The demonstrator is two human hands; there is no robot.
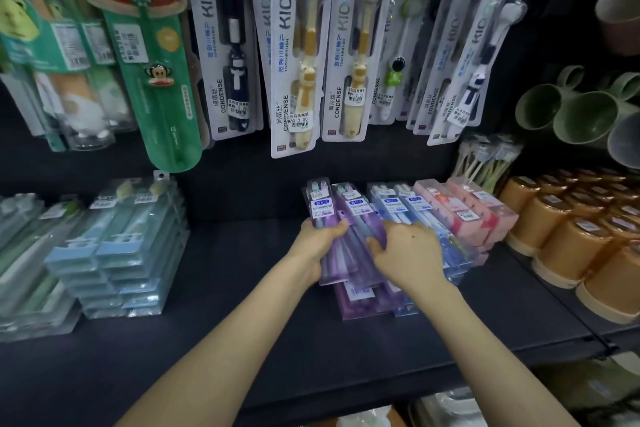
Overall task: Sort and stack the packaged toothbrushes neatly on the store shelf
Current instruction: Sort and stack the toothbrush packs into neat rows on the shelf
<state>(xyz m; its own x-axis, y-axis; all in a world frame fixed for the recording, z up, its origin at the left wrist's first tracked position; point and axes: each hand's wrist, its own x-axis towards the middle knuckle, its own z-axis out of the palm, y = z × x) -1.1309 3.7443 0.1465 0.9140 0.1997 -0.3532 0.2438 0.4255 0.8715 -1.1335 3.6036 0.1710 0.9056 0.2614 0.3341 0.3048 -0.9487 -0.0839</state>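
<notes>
On the dark shelf (pixel 242 305), at the far left, a stack of teal packs (pixel 117 253) lies well apart from the hands. Above it hang kids packs (pixel 294 45). In the middle the left hand (pixel 317 243) grips the left edge of the purple packs (pixel 346 215), with the thumb across the top. The right hand (pixel 405 250) holds the same packs from the right side, its fingers curled over them. These packs are over more purple ones on the shelf. Just beside them to the right are blue packs (pixel 405 204), then pink packs (pixel 467 208), and further right orange cups (pixel 571 236)
</notes>
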